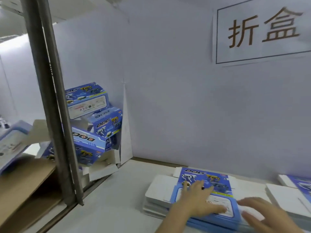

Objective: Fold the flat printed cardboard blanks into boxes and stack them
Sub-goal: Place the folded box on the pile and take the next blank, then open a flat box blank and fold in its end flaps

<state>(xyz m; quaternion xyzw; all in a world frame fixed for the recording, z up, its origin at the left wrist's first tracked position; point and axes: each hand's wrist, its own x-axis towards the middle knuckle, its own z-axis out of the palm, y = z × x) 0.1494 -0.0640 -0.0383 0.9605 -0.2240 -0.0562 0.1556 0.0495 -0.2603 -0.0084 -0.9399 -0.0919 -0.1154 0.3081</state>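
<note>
Your left hand [196,200] lies flat on the top blank [217,180] of the stack of flat blanks [158,200], fingers straight and spread, holding nothing. Your right hand [264,214] is at the right edge of the same stack, fingers also spread wide; it is blurred, so I cannot tell if it touches the card. The stack sits on the white surface [117,199], at the front, approx. centre-right. A 2nd stack [286,195] lies just beside it, to the right. The folded boxes [94,125] are piled in the left corner, behind a metal post [55,115], some tilted w/ flaps open. On the wall panel [185,98] hangs a paper sign [262,31] w/ two characters.
</note>
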